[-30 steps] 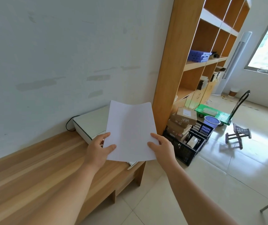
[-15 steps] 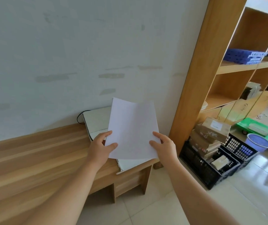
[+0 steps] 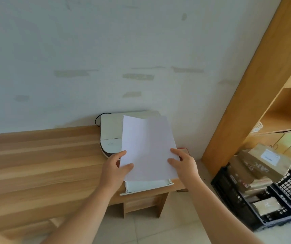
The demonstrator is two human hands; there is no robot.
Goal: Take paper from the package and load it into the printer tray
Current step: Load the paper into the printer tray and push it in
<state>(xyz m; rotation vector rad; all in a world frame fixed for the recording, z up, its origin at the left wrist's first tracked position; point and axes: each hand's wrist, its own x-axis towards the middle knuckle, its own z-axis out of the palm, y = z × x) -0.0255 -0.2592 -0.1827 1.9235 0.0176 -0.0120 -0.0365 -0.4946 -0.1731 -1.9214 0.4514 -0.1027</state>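
A white sheet of paper [image 3: 147,147] is held up in front of me, tilted over the white printer [image 3: 111,131] that sits at the right end of the wooden bench [image 3: 41,164] against the wall. My left hand [image 3: 114,168] pinches the sheet's lower left edge. My right hand [image 3: 183,164] grips its lower right edge. Below the sheet the printer's pulled-out white tray [image 3: 147,185] sticks out past the bench's front edge. The paper hides most of the printer's right half. No paper package is in view.
A tall wooden shelf unit [image 3: 257,95] stands right of the bench. On the floor beside it are black plastic crates [image 3: 257,208] holding cardboard boxes [image 3: 268,161]. A black cable [image 3: 98,118] loops behind the printer. A small red-edged thing [image 3: 183,149] lies right of the printer.
My view has swung left and down, and I am closer to the printer. The sheet has come lower over the printer, and the pulled-out tray shows fully below it. Both hands keep their grip.
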